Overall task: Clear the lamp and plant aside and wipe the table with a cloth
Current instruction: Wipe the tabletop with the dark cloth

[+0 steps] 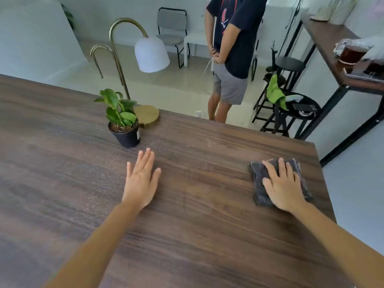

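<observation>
Right now we are resting our right hand (283, 187) flat on the folded dark cloth (259, 177), fingers spread and pressing it down onto the wooden table (197, 225) near the right edge; the hand is open on top of the cloth, not clutching it. Our left hand (142, 179) is lying open and empty on the bare wood, just short of the plant (122, 119) in its black pot. The lamp (145, 84) is standing just behind the plant, its round brass base close by the pot near the far edge, its white shade hanging out over the floor. Both are sitting towards the far side, so we are judging the wiping step to be in hand. To do it well, we are wanting steady downward pressure through the whole palm, long overlapping strokes along the grain, and the left hand bracing us while staying clear of the pot so nothing tips.
</observation>
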Motion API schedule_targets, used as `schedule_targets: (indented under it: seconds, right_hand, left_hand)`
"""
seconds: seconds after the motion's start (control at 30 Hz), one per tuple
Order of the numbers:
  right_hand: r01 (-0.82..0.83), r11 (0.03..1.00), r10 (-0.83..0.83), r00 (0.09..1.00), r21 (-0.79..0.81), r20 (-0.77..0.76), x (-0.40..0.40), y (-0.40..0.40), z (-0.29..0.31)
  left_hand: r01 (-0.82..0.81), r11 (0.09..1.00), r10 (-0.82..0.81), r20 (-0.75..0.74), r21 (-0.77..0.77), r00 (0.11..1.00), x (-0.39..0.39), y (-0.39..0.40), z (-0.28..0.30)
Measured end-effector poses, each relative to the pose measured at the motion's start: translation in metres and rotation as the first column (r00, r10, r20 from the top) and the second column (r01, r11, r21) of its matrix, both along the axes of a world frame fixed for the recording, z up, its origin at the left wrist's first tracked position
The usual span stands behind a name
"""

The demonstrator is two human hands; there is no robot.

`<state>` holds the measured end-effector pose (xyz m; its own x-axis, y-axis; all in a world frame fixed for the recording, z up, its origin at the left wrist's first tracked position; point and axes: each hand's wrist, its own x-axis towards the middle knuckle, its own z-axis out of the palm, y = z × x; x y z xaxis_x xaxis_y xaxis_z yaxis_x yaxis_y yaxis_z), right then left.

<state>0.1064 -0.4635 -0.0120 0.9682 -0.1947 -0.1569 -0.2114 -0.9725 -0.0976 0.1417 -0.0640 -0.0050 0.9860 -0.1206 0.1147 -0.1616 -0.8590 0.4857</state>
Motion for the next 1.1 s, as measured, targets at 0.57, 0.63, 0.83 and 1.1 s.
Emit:
schedule_targets:
  seconds: [0.57,0.63,0.83,1.1]
  right_hand:
    - [0.126,0.992,-0.125,0.991,0.014,-0.052,0.093,0.109,0.004]
    - [0.352,0.935,-0.350,0.936,0.037,-0.047,0.146,0.106,0.007]
    - [0.128,0.990,-0.129,0.992,0.062,-0.001,0.279,0.256,0.000]
    - [0.191,0.979,-0.192,0.981,0.070,0.000,0.215,0.159,0.002]
  left_hand:
    - [0.170,0.940,-0.153,-0.081,0.295,0.985,0.034,0.086,-0.020]
    - [0.158,0.947,-0.150,-0.053,0.280,0.987,0.036,0.087,-0.021]
    - [0.114,0.963,-0.110,-0.027,0.245,0.994,0.035,0.088,-0.024]
    - [-0.040,0.974,0.052,-0.047,0.221,0.998,0.032,0.091,-0.024]
